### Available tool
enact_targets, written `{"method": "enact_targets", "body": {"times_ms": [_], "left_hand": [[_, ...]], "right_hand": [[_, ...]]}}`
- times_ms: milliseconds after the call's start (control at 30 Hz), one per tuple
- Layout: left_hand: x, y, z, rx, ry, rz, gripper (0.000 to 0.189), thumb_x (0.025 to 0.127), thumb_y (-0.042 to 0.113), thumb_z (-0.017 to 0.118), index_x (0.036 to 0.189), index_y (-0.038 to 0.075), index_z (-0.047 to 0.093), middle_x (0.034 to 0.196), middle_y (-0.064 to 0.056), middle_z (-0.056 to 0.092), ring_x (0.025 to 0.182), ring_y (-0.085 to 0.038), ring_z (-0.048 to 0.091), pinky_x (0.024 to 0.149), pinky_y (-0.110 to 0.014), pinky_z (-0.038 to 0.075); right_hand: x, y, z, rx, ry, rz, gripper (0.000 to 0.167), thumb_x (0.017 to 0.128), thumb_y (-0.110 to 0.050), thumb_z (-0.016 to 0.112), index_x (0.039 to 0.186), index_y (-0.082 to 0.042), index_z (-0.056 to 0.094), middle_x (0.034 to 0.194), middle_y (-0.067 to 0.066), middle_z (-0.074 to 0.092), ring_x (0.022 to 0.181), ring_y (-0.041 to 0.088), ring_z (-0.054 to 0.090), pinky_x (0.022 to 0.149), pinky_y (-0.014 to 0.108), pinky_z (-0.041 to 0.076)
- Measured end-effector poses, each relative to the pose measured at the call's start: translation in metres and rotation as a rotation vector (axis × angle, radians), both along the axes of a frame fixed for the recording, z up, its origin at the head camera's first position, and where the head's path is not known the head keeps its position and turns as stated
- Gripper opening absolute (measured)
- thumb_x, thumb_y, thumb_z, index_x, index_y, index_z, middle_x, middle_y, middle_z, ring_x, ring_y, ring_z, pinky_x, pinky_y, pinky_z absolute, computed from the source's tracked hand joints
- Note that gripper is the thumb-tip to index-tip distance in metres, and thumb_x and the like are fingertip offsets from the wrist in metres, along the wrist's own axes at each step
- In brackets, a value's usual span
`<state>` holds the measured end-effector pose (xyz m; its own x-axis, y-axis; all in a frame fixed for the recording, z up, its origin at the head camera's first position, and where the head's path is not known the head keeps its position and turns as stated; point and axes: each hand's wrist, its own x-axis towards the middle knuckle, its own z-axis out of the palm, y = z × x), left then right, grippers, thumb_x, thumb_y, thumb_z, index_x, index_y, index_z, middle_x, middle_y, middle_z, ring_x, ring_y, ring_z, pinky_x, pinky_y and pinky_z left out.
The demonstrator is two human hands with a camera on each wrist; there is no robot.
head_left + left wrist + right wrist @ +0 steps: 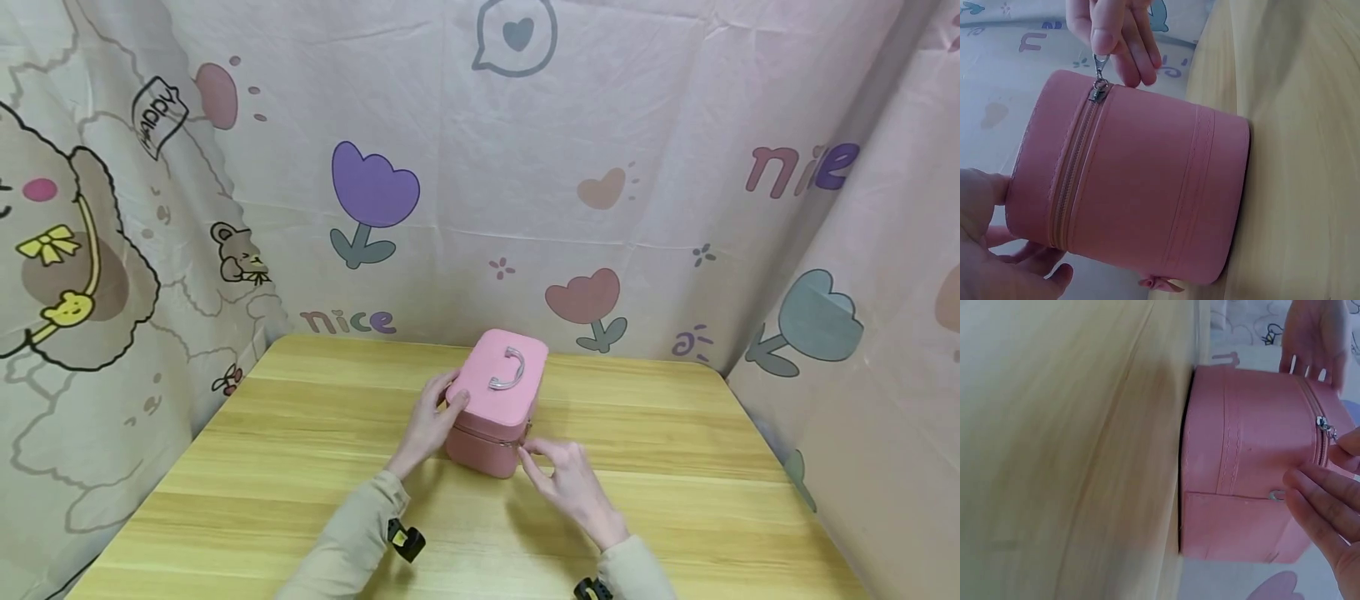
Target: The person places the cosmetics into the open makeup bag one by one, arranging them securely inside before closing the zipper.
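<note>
A pink box-shaped cosmetic case [487, 454] stands upright on the table, its lid down and a silver handle [517, 371] on top. The zipper [1072, 175] runs round the case below the lid. My right hand [566, 479] pinches the silver zipper pull [1101, 65] at the case's near right corner, with the other fingers beside the case wall. My left hand [431, 421] rests on the left side of the lid, thumb on the top edge and fingers along the side. A small pink bow [1160, 283] shows low on the case in the left wrist view.
The wooden table [315, 450] extends on all sides of the case. Behind it and at both sides hangs a printed cloth [465, 183] with tulips, hearts and cartoon animals. Black wrist cameras [406, 540] sit on both sleeves.
</note>
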<state>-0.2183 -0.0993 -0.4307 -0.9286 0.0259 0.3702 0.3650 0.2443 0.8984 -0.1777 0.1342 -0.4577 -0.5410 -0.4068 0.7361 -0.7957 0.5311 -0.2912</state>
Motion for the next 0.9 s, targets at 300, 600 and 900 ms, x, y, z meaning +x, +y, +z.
{"method": "enact_targets", "body": {"times_ms": [300,600,900], "left_hand": [[-0.003,-0.007,0.003,-0.048,-0.016,0.003,0.045,0.101,0.012,0.059,0.14,-0.009,0.051,0.145,-0.032,0.051,0.133,-0.047,0.053,0.115,-0.054,0.042],[-0.006,-0.009,0.003,-0.06,-0.052,-0.008,0.046,0.1,0.012,0.059,0.142,-0.006,0.051,0.147,-0.028,0.051,0.138,-0.043,0.05,0.118,-0.051,0.039],[-0.005,-0.011,0.004,-0.073,-0.042,-0.022,0.046,0.1,0.012,0.06,0.142,-0.005,0.052,0.147,-0.028,0.051,0.137,-0.044,0.05,0.118,-0.051,0.04]], "right_hand": [[0.003,-0.01,0.0,0.023,0.019,-0.028,0.005,0.089,-0.006,0.071,0.087,-0.008,0.075,0.08,0.003,0.078,0.068,0.011,0.074,0.063,0.018,0.059],[0.002,-0.013,-0.004,0.015,0.027,0.006,0.012,0.08,0.0,0.075,0.074,-0.011,0.072,0.066,-0.006,0.071,0.059,-0.003,0.06,0.055,0.009,0.048],[-0.002,-0.015,-0.005,-0.005,0.132,0.064,0.027,0.074,0.005,0.071,0.064,-0.018,0.059,0.056,-0.011,0.056,0.047,0.002,0.049,0.051,0.0,0.03]]}}
